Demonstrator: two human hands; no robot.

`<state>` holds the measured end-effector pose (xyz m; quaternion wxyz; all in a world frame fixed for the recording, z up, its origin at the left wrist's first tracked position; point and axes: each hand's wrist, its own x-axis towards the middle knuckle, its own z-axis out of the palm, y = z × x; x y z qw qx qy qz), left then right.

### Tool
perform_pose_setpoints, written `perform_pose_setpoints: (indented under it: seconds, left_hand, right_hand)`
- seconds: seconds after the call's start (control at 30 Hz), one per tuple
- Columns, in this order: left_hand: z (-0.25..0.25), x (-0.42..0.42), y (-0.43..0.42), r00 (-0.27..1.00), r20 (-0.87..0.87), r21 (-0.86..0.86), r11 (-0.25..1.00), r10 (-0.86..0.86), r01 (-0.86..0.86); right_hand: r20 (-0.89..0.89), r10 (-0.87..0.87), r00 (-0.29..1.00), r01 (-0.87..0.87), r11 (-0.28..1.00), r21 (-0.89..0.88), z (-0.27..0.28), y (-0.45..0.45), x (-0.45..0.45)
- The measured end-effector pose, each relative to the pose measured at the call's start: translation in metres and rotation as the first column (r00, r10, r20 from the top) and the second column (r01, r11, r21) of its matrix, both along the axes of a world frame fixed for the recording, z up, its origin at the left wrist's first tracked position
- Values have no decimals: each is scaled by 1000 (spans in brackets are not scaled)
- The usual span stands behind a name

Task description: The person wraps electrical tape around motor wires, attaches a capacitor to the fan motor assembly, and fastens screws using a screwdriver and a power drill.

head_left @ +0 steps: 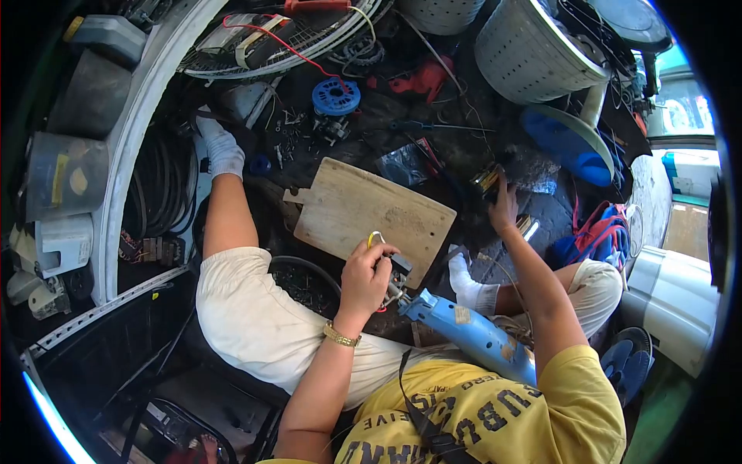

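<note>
My left hand (366, 280) is closed around a small black part (401, 264) with a yellow wire (375, 238) looping up over the fingers. Just beside it, a long blue housing (464, 325) with worn patches lies across my lap, with metal fittings and wires at its near end. Reaching out to the right, my right hand (504, 206) has its fingers closed at a yellow-and-black object (485, 182) whose kind I cannot make out. A wooden board (371, 213) lies on the floor between my legs, partly behind the left hand.
A blue round part (336, 97) sits beyond the board near scattered screws (290, 127). A screwdriver (433, 126) and a plastic bag (403, 165) lie farther out. A perforated white tub (537, 58) and blue-and-red bag (595, 236) are at right; coiled black cable (158, 185) is at left.
</note>
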<state>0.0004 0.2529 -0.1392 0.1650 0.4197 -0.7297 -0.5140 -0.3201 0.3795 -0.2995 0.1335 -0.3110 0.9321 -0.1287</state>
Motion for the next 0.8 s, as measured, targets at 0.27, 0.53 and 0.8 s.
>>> perform_pose_setpoints:
  seconds: [0.27, 0.53, 0.8]
  left_hand:
    - [3, -5, -4, 998, 55, 80, 997, -9, 5]
    - [0, -4, -8, 1000, 21, 58, 998, 1, -2]
    - [2, -8, -10, 997, 79, 98, 995, -7, -1]
  right_hand:
    - [130, 585, 801, -404, 687, -604, 133, -45, 78]
    - [103, 886, 453, -786, 451, -423, 182, -51, 143]
    - [87, 923, 374, -836, 377, -400, 176, -59, 138]
